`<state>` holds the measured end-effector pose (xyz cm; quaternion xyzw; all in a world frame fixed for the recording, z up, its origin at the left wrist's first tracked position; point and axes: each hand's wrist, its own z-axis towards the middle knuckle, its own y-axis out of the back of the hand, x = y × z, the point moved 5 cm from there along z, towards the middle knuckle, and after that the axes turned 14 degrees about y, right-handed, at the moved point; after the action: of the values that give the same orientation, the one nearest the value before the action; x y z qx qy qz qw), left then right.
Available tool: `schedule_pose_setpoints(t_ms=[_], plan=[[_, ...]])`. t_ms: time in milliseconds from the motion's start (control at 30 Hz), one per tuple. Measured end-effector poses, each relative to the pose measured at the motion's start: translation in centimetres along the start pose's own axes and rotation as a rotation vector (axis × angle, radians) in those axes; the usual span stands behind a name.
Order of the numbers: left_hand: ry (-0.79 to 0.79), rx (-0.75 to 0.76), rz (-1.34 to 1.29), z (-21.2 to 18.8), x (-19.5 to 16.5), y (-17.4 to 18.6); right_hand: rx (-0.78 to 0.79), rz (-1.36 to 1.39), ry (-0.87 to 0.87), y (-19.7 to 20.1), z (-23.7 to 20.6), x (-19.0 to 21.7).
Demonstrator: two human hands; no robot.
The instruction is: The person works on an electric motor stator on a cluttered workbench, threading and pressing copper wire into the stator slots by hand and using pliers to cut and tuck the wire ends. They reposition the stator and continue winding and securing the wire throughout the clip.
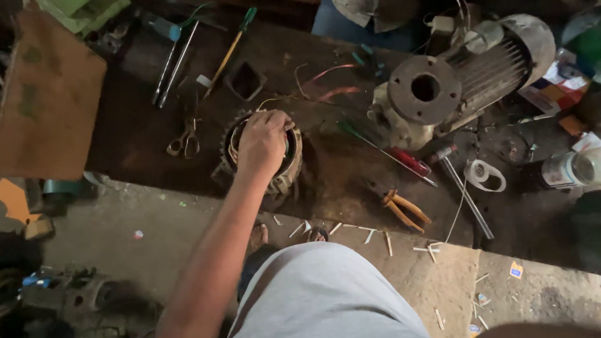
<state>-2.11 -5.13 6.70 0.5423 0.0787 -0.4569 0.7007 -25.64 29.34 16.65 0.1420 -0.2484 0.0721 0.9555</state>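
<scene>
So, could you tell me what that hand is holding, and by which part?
The left hand grips the round motor stator by its top rim.

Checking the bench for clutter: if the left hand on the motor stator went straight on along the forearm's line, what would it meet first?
Past the motor stator that the left hand rests on, the first thing is probably the small square open box; depth is unclear.

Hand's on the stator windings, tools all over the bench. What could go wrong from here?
1. The left hand presses on the motor stator near the bench edge; a hard push might tip it off.
2. Fingers in the copper windings could get nicked, or the wire insulation scraped.
3. The orange-handled pliers lie right at the edge, above the person's foot; a bump may drop them.
</scene>
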Motion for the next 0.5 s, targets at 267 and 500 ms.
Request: schedule_pose_setpoints(t_ms=[267, 500], plan=[[0.063, 0.044, -0.404, 2.4, -0.3, 1.7, 0.266, -0.324, -0.075, 2.1, -3.5, -2.4], [-0.197, -0.173, -0.685, 5.5, -6.5, 14.1, 0.382, -0.363, -0.081, 5.4, -5.1, -3.6]])
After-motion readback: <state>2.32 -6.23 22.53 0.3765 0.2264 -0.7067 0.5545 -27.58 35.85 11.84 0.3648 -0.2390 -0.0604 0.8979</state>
